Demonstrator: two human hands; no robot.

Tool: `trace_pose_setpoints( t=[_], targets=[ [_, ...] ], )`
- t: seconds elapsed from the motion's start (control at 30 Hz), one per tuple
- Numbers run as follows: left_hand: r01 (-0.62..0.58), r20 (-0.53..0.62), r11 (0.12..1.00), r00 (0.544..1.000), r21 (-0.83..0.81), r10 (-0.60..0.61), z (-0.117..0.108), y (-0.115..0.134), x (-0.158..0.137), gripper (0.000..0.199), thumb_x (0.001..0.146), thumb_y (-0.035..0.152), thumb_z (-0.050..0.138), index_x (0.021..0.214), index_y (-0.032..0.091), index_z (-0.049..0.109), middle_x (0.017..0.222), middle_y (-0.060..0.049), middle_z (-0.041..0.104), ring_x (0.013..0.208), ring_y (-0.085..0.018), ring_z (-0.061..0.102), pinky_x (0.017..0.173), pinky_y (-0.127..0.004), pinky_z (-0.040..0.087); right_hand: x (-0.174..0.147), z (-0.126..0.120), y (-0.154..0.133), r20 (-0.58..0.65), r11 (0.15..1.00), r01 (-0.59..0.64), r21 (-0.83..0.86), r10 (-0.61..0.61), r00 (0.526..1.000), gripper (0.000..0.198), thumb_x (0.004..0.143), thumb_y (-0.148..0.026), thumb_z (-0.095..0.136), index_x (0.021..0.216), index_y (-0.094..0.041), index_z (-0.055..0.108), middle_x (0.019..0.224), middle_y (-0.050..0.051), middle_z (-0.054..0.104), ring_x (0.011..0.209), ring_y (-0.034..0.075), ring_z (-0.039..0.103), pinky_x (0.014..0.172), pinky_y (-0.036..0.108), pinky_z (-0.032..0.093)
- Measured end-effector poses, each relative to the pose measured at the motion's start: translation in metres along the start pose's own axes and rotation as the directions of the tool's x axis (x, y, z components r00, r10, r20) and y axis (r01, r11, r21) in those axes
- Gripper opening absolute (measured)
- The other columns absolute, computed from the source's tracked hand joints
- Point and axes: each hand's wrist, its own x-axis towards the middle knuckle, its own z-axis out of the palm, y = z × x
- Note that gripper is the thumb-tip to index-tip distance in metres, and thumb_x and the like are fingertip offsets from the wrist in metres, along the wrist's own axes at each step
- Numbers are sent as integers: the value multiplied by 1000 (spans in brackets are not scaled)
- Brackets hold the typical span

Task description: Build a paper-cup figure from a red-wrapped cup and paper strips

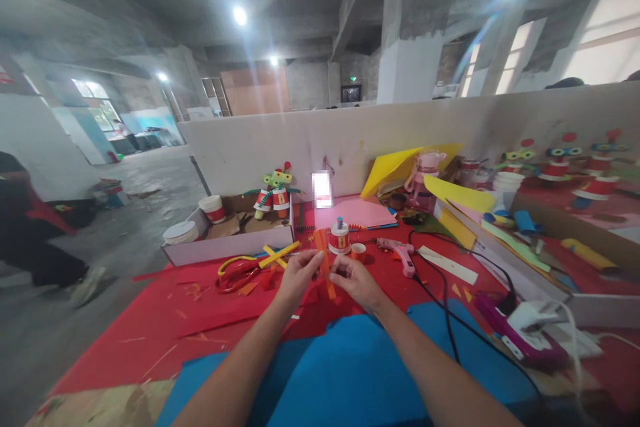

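An orange paper strip (pixel 330 288) stands nearly upright between my hands above the red tabletop. My left hand (pixel 301 271) pinches it from the left, near its upper half. On the other side, the closed fingers of my right hand (pixel 354 279) meet the strip around its middle; the exact contact is small in view. Just behind the strip sits a red-and-white paper-cup figure (pixel 340 240) with coiled arms and a blue top piece. A small orange paper ring (pixel 359 252) lies beside it. The pink glue gun (pixel 400 255) rests to the right of my right hand.
Red-handled scissors (pixel 235 278) and crossed yellow strips (pixel 277 256) lie left. Two finished figures (pixel 274 195) stand in a white box (pixel 230 248). Black cables (pixel 445 307) run right toward a purple power strip (pixel 520 333). Blue sheet (pixel 360 360) covers the front. A person walks at far left.
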Motion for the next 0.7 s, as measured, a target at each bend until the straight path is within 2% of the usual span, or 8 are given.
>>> trace_pose_setpoints(
  t=[0.1,0.2,0.3,0.4,0.47,0.6,0.7],
  targets=[
    [-74,-6,988,997,133,75,-2,2,1,49,73,51,67,47,16,45,49,5,38,50,-7,34,51,-22,28,0,0,-1,15,1000,6,-12,-5,1000,29,72,-42,71,68,-19,54,64,-4,51,62,11,47,61,25,38],
    [-108,9,975,994,193,108,-3,0,1,47,76,50,63,49,16,45,50,5,38,52,-8,34,52,-23,28,2,-2,-1,-113,999,27,29,-24,993,31,73,-47,70,76,-19,58,71,-3,55,66,12,50,65,25,41],
    [-135,120,950,987,280,104,-1,-6,1,38,76,46,63,54,16,53,53,4,43,54,-9,37,54,-23,30,4,-7,-1,-226,995,34,89,-13,974,33,75,-50,67,86,-20,61,76,-2,58,66,12,52,67,26,44],
    [-163,215,912,973,376,86,2,-13,-1,33,79,41,59,57,16,53,55,4,44,55,-10,38,54,-23,29,5,-12,0,-228,998,49,36,-40,973,32,79,-51,62,74,-19,61,65,-3,55,62,12,51,64,25,42],
    [-233,224,859,964,457,142,3,-13,-2,33,83,36,55,57,16,49,56,4,42,56,-10,38,54,-23,28,4,-14,1,-228,999,51,-13,-53,972,36,81,-51,60,66,-19,60,58,-3,54,59,13,51,62,25,41],
    [-422,261,698,906,578,332,3,-5,-4,34,89,30,47,59,17,43,60,2,42,62,-12,40,59,-24,30,4,-14,1,-273,999,26,-45,-37,961,39,81,-54,58,65,-19,62,54,-2,55,55,14,53,58,25,41],
    [-496,370,668,866,554,336,1,-1,-5,35,93,29,43,60,18,43,61,2,43,62,-12,41,60,-25,31,4,-12,0,-283,996,17,-84,-40,958,40,81,-54,57,64,-19,62,53,-1,56,54,14,53,57,25,41]
  ],
)
